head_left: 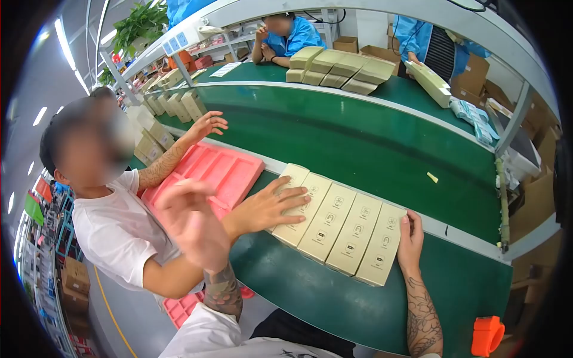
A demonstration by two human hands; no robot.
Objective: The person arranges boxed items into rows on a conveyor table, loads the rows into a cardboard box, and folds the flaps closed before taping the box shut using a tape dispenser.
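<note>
Green table (286,292) holds boxes (339,232). Right hand (410,241), four o'clock, touches end box (383,246), grip unclear; blurred left hand (194,227), eight o'clock, looks loose. Likely lining-up; next needs gentle push.

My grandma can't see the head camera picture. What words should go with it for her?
A person's right hand touches the end of a row of pale boxes on a green table, with their blurred left hand raised nearby. A co-worker's hand rests on the row's other end, beside a pink tray.
</note>
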